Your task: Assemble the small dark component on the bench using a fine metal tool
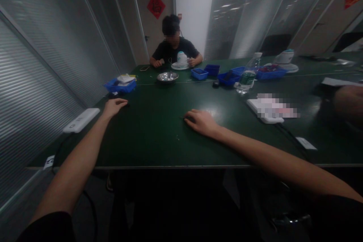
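Observation:
On the left part of the green table (153,128), my left hand (114,106) has its thumb and fingers pressed together. A small dark bit (127,104) shows at its fingertips, too small to name. My right hand (202,121) rests near the middle of the table with its fingers curled closed. From between them a thin, slender tip (182,117) sticks out to the left; the rest is hidden by the fingers. Several tiny pale specks (177,137) lie on the tabletop in front of my right hand.
Beyond my left hand is a blue tray (121,86) holding white pieces. A metal bowl (167,78), blue bins (199,74) and a clear bottle (247,79) stand farther back. White flat boxes (82,120) with cables flank me. A person (176,47) sits opposite; a blurred hand (348,102) is at right.

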`<state>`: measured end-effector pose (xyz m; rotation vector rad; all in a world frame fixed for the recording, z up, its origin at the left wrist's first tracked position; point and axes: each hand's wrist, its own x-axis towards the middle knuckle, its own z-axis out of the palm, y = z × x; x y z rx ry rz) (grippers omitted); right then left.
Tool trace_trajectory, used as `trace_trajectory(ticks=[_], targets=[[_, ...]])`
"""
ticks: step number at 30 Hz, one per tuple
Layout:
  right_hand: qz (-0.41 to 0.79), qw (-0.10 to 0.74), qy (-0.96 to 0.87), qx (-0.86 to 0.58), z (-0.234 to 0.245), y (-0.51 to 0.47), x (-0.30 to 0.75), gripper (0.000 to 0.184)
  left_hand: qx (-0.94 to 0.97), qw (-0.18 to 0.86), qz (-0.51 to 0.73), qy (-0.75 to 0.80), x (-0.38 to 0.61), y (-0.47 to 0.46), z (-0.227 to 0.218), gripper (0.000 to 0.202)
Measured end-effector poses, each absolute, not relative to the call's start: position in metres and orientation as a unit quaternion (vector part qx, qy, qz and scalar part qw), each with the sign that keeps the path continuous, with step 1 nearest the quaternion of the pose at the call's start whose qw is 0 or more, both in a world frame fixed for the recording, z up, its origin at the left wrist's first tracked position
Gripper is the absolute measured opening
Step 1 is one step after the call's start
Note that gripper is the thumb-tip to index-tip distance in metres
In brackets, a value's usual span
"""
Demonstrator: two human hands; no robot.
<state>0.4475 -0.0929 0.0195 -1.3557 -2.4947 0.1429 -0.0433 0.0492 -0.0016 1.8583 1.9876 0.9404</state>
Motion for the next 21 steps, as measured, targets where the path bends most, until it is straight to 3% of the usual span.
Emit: trace_trajectory(ticks=[9,21], targets=[[0.041,0.151,-0.869,-0.470,0.0179,-0.0929,0.4472,0.031,0.604,0.236,0.384,0.657,-0.0503,0.0517,-0.0075,0.044],[0.043,0.152,-0.868,-0.470,0.0176,-0.0924,0.4473,0.030,0.566,0.233,0.386,0.690,-0.0493,0.0507,-0.0019,0.036]])
